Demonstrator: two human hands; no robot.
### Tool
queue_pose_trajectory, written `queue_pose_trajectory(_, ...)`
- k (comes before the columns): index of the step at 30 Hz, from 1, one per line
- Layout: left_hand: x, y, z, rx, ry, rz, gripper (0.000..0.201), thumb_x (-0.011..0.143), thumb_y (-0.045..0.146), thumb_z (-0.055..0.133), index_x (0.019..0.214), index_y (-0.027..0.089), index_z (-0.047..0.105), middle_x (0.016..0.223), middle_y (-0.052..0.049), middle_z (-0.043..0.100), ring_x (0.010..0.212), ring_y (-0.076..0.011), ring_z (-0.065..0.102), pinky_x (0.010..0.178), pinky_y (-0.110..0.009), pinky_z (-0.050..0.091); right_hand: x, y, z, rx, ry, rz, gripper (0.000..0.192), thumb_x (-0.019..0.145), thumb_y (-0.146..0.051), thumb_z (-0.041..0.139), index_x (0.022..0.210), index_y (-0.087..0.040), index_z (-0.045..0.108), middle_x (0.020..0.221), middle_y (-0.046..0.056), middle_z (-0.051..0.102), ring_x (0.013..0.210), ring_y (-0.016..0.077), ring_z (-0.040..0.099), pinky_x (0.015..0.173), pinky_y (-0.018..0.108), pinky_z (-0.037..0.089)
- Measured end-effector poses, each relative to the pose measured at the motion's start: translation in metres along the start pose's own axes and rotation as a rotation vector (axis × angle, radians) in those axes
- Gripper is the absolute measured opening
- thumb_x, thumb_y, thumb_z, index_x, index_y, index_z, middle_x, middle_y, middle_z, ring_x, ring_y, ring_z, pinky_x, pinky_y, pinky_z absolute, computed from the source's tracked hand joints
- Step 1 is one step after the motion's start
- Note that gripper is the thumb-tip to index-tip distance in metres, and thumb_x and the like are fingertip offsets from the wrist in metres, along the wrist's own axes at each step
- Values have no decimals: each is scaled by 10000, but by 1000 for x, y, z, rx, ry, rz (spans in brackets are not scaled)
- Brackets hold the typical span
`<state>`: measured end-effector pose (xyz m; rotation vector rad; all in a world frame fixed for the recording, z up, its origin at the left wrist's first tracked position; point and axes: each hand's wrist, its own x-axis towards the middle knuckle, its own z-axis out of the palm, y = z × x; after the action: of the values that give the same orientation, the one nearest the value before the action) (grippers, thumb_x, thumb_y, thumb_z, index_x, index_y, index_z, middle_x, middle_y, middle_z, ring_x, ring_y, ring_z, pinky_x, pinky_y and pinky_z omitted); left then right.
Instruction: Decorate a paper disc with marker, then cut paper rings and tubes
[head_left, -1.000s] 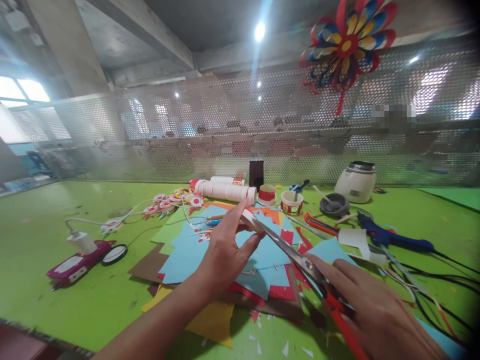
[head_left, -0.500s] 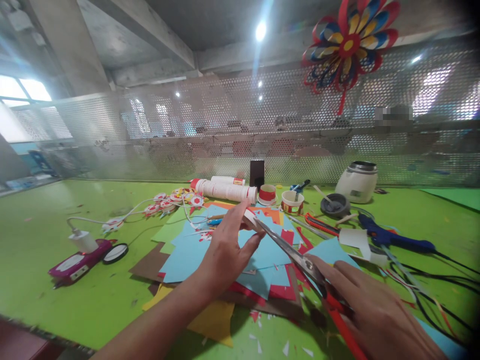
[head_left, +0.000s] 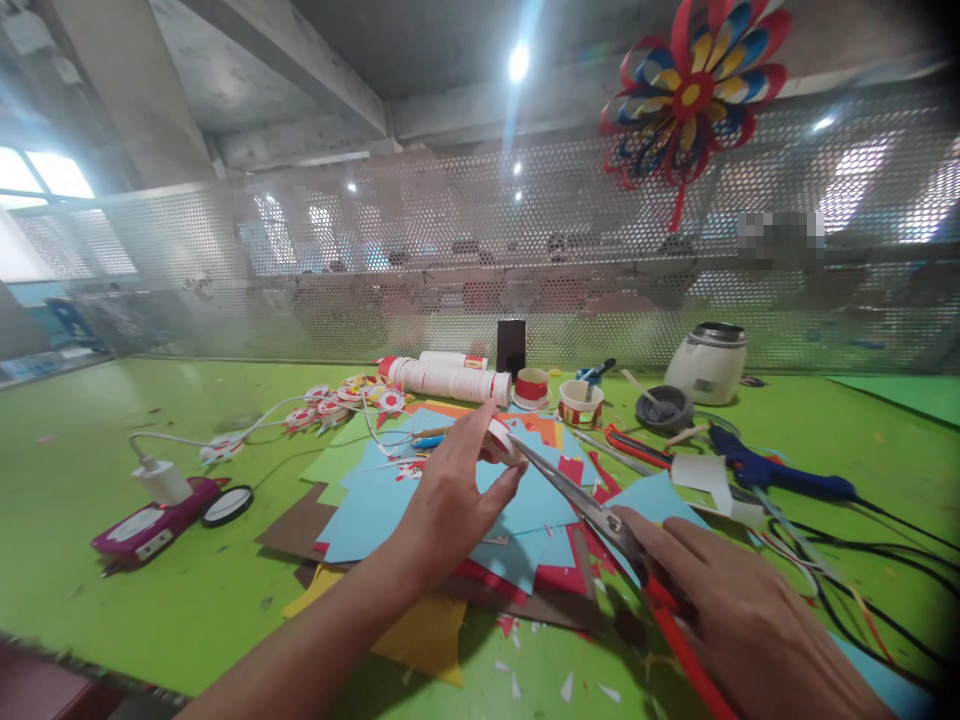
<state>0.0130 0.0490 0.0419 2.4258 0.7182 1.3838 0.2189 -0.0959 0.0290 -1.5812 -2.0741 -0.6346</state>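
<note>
My left hand (head_left: 461,480) is closed around a small round white and red paper piece (head_left: 498,440), pinched between fingers and thumb. My right hand (head_left: 720,590) grips the red handles of a pair of scissors (head_left: 577,490). The metal blades point up and left, and their tips touch the paper piece or lie right at it. Below both hands spreads a pile of coloured paper, with light blue sheets (head_left: 367,510) on top, brown and red ones under them, and a yellow sheet (head_left: 424,640) at the front.
Stacked paper cups (head_left: 450,382) lie behind the pile, beside upright cut cups (head_left: 580,403). A blue glue gun (head_left: 787,475) with black cables, a utility knife (head_left: 637,446) and a white jar (head_left: 706,365) stand to the right. A purple power strip (head_left: 154,525) sits at left. Scraps litter the front.
The whole view has shifted slightly. The paper piece has turned a little in my left hand, showing more of its red side; the scissors stay at its edge.
</note>
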Motion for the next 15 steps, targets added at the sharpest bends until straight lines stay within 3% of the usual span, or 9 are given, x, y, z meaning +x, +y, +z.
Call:
queue_pose_trajectory(7,1,-3,2,-16,27,-6,557,830,230,598,1353,190,408,1068,-85,615,870,-157,624,864,-377,549,6,-2,-3,13,-3,22,338,917,-240,371,1083,-132,644,707,72,657,563,191,637,484,307,524)
queue_pose_trajectory(15,10,0,3,-314,30,-225,455,816,295,627,1228,152,498,984,-76,656,816,-149,664,802,-334,581,9,8,0,36,-32,144,333,853,-251,464,1104,-177,669,799,78,724,677,224,692,578,335,576)
